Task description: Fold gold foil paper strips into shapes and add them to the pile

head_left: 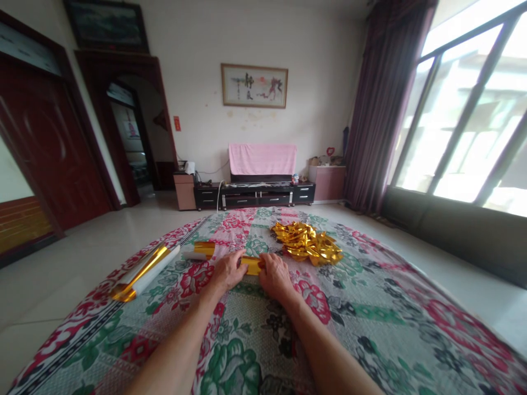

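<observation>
Between my two hands lies a small sheet of gold foil paper [252,266], low over the flowered cloth. My left hand [229,270] grips its left end, fingers bent around the edge. At the opposite end, my right hand [275,272] has its fingers closed on the foil. Just left of my left hand rests a short stack of gold and white foil paper [204,250]. A heap of folded gold foil pieces [307,242] sits beyond my right hand. The fingertips are partly hidden by the hands.
A flowered cloth [349,340] covers the broad surface under my hands. On its left side lies a long, loosely curled roll of gold and white foil paper [145,271]. Across the floor stands a low black cabinet [257,196] with a pink cloth [262,159] above it.
</observation>
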`<move>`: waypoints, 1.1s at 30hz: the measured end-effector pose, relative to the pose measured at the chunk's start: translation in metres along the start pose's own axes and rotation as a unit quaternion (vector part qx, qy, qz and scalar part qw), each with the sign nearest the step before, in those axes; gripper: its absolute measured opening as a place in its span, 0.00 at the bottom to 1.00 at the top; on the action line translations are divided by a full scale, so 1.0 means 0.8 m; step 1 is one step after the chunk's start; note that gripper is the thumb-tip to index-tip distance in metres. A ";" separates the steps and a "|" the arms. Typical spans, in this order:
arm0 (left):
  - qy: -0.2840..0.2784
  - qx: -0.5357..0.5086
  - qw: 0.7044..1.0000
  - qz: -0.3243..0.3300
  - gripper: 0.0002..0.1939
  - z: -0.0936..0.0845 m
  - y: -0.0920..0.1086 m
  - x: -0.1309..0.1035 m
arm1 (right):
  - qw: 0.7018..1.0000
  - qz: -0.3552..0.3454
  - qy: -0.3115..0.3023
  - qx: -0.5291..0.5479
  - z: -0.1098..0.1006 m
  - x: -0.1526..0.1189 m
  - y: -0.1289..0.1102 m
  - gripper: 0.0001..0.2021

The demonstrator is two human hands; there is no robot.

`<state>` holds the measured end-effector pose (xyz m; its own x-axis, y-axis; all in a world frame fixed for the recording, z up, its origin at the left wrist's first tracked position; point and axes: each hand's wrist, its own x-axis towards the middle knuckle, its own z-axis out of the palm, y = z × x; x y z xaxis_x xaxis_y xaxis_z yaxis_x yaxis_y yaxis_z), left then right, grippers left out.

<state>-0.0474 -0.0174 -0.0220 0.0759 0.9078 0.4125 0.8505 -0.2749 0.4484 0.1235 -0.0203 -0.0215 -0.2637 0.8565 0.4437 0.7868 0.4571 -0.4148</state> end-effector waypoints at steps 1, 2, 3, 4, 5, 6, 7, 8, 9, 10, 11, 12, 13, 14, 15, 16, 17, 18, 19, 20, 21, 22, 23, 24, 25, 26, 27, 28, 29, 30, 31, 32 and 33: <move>0.003 -0.002 1.000 0.003 0.25 0.000 0.000 0.000 | 1.000 0.003 0.004 0.009 0.001 0.001 0.001 0.20; 0.005 -0.006 1.000 0.006 0.26 0.000 0.001 0.000 | 1.000 0.004 0.007 0.019 0.002 0.003 0.003 0.22; 0.005 -0.012 1.000 0.008 0.27 -0.001 0.002 0.000 | 0.999 0.004 0.010 0.031 0.003 0.004 0.005 0.22; 0.003 -0.020 1.000 0.008 0.27 -0.003 0.003 0.001 | 0.999 0.002 0.013 0.044 0.004 0.006 0.006 0.23; 0.001 -0.030 1.000 0.006 0.27 -0.004 0.004 0.001 | 0.998 -0.003 0.016 0.057 0.005 0.007 0.008 0.23; -0.001 -0.041 0.999 0.001 0.27 -0.005 0.006 0.001 | 0.997 -0.007 0.020 0.069 0.005 0.008 0.009 0.23; -0.002 -0.050 0.999 -0.006 0.27 -0.005 0.007 0.001 | 0.997 -0.012 0.025 0.078 0.006 0.009 0.010 0.23; -0.003 -0.057 0.998 -0.015 0.27 -0.006 0.008 0.001 | 0.996 -0.016 0.028 0.084 0.006 0.009 0.011 0.23; -0.006 -0.063 0.998 -0.024 0.26 -0.005 0.008 0.002 | 0.995 -0.020 0.031 0.089 0.006 0.010 0.011 0.23; -0.009 -0.066 0.997 -0.030 0.25 -0.005 0.008 0.002 | 0.995 -0.023 0.032 0.092 0.006 0.010 0.012 0.23; -0.013 -0.068 0.997 -0.032 0.23 -0.004 0.008 0.002 | 0.995 -0.025 0.031 0.093 0.007 0.010 0.013 0.23; -0.017 -0.068 0.997 -0.027 0.21 -0.004 0.007 0.003 | 0.995 -0.026 0.028 0.093 0.007 0.010 0.014 0.23; -0.021 -0.066 0.997 -0.019 0.18 -0.004 0.007 0.003 | 0.995 -0.026 0.026 0.091 0.008 0.011 0.014 0.22; -0.024 -0.064 0.998 -0.008 0.16 -0.003 0.007 0.003 | 0.996 -0.024 0.024 0.087 0.008 0.011 0.014 0.22; -0.026 -0.061 0.998 0.003 0.14 -0.003 0.007 0.003 | 0.996 -0.020 0.025 0.081 0.008 0.011 0.014 0.22; -0.028 -0.058 0.998 0.011 0.14 -0.003 0.007 0.004 | 0.997 -0.013 0.026 0.071 0.008 0.011 0.014 0.22; -0.028 -0.054 0.998 0.016 0.13 -0.003 0.007 0.004 | 0.998 -0.003 0.027 0.058 0.008 0.011 0.013 0.22; -0.023 -0.049 0.998 0.018 0.13 -0.003 0.007 0.004 | 0.999 0.006 0.027 0.042 0.008 0.011 0.011 0.22; -0.016 -0.043 0.999 0.022 0.14 -0.003 0.007 0.004 | 0.999 0.015 0.023 0.026 0.007 0.011 0.009 0.23; -0.008 -0.036 0.999 0.025 0.14 -0.003 0.007 0.004 | 1.000 0.021 0.015 0.012 0.006 0.010 0.007 0.23; 0.001 -0.029 0.999 0.029 0.16 -0.002 0.007 0.004 | 1.000 0.023 0.006 0.000 0.006 0.010 0.005 0.23; 0.008 -0.022 0.999 0.034 0.18 -0.001 0.007 0.004 | 1.000 0.022 -0.001 -0.009 0.005 0.009 0.003 0.23; 0.012 -0.016 0.999 0.038 0.21 0.000 0.007 0.004 | 1.000 0.018 -0.007 -0.013 0.004 0.009 0.002 0.23; 0.013 -0.012 0.999 0.041 0.23 0.000 0.007 0.004 | 1.000 0.015 -0.011 -0.015 0.003 0.009 0.001 0.22; 0.012 -0.008 0.999 0.042 0.25 0.001 0.006 0.004 | 1.000 0.014 -0.012 -0.015 0.002 0.009 0.000 0.22; 0.009 -0.004 0.999 0.043 0.26 0.002 0.006 0.005 | 1.000 0.013 -0.012 -0.014 0.002 0.009 -0.001 0.22; 0.006 0.000 0.999 0.043 0.26 0.003 0.006 0.005 | 1.000 0.015 -0.012 -0.013 0.001 0.009 -0.001 0.22; 0.003 0.003 0.999 0.042 0.26 0.004 0.005 0.005 | 1.000 0.016 -0.013 -0.012 0.001 0.010 0.000 0.22; 0.000 0.005 0.999 0.042 0.26 0.004 0.005 0.005 | 1.000 0.018 -0.014 -0.011 0.001 0.010 0.001 0.21; -0.002 0.007 0.999 0.042 0.26 0.004 0.005 0.005 | 1.000 0.018 -0.015 -0.008 0.002 0.011 0.001 0.20; -0.003 0.007 0.999 0.042 0.26 0.004 0.006 0.005 | 1.000 0.015 -0.014 -0.001 0.002 0.011 0.003 0.20; -0.003 0.004 0.999 0.041 0.27 0.003 0.007 0.005 | 1.000 0.009 -0.011 0.012 0.003 0.012 0.004 0.20; -0.003 -0.002 0.999 0.038 0.28 0.002 0.008 0.005 | 1.000 -0.001 -0.005 0.030 0.003 0.013 0.005 0.21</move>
<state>-0.0410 -0.0151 -0.0187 0.1437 0.8862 0.4405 0.8403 -0.3443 0.4187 0.1223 -0.0091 -0.0206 -0.2707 0.8575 0.4376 0.7514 0.4724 -0.4608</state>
